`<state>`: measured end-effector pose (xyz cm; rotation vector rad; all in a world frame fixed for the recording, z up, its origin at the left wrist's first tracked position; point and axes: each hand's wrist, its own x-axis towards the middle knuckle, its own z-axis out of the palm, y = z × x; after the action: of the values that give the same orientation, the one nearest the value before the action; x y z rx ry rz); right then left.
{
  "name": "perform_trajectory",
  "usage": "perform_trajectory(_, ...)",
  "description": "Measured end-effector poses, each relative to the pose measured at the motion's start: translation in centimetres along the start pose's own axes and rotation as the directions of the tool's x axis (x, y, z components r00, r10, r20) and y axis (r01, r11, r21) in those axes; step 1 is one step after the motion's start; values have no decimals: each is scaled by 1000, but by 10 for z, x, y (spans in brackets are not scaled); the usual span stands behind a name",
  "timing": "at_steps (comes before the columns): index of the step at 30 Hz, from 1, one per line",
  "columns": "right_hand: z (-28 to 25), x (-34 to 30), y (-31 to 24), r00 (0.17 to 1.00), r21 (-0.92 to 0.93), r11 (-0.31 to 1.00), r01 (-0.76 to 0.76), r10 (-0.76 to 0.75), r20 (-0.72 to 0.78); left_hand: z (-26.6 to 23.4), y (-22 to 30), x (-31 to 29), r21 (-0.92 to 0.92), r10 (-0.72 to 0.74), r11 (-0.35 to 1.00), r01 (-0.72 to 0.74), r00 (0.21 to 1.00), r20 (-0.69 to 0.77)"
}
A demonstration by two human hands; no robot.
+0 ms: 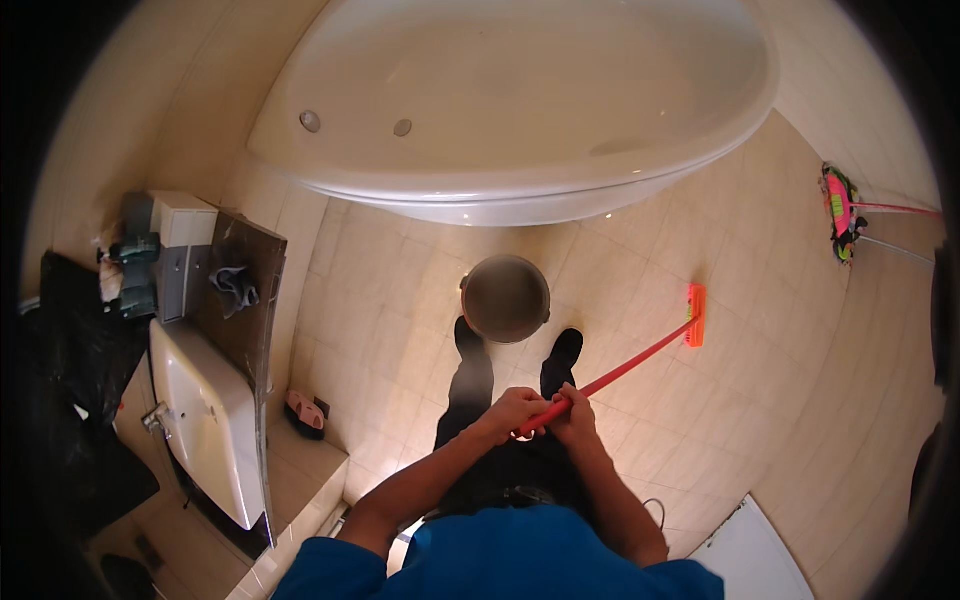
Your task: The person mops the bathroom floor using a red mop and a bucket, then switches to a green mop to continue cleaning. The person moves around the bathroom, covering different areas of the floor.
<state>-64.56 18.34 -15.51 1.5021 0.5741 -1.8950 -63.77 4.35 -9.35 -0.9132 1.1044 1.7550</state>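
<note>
My left hand (pixel 517 411) and my right hand (pixel 573 416) are closed close together round the upper end of a red handle, in front of my waist. The handle belongs to a floor brush (pixel 634 365), which slants away to the right. Its orange head (pixel 697 316), with some green bristles showing, rests on the tiled floor. Just beyond my feet stands a round grey-brown bucket (pixel 503 262); what it holds is too dim to tell.
A white bathtub (pixel 470 190) spans the far side. To the left are a washbasin (pixel 225 440), a counter with a dark cloth (pixel 234 289) and small drawers (pixel 186 225). Mop-like tools (pixel 842 212) lean at the right wall. A white panel (pixel 757 560) lies near right.
</note>
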Motion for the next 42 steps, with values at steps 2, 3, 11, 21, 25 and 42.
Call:
perform_trajectory(2,-5,10,18,999,35,999,35,-34,-35,-15,-4,11,99,-31,995,33,999,-19)
perform_trajectory(3,-3,14,27,999,67,998,22,-19,-47,-29,-15,24,145,-28,989,30,1000,-12)
perform_trajectory(11,14,61,62,990,-11,991,-130,129,-60,-124,-52,105,-21,-127,992,126,963,-237)
perform_trajectory(21,26,136,63,988,15,988,-153,152,14,-215,-107,231,-202,-132,979,33,854,-504)
perform_trajectory(25,24,146,49,990,38,991,-130,132,-45,-238,-138,277,-249,-333,942,223,689,-644)
perform_trajectory(42,13,139,41,986,56,988,-145,149,-77,-197,-114,271,-618,-298,773,-143,778,-553)
